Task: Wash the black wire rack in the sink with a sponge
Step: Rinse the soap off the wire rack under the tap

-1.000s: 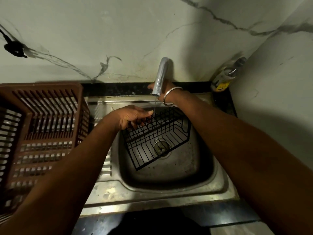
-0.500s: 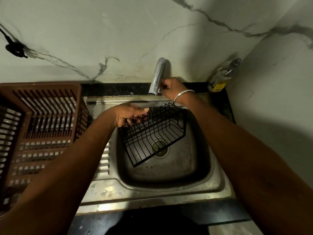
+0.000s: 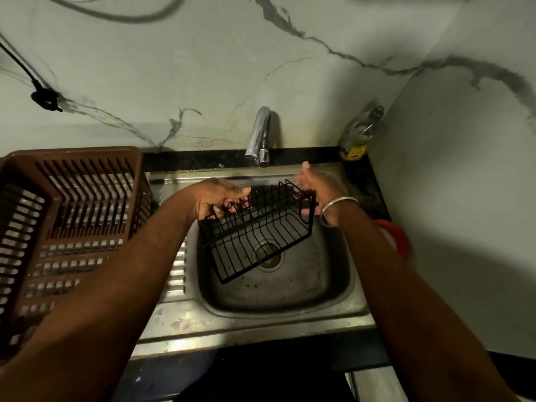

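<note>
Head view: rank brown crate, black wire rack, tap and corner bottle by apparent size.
1. brown crate, though it sits nearer the camera
2. black wire rack
3. tap and corner bottle look alike, so not ranked

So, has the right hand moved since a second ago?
Yes: the right hand has come off the faucet, down and right to the black wire rack's end.

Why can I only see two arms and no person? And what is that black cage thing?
The camera sits on the person's head and looks down, so you see only their arms. The left hand grips one end of a black wire rack, holding it tilted over a sink. The right hand is at the rack's other end, fingers straight. A tap stands behind the sink, a brown plastic basket sits to the left, and a bottle is in the corner. No sponge shows.
</note>
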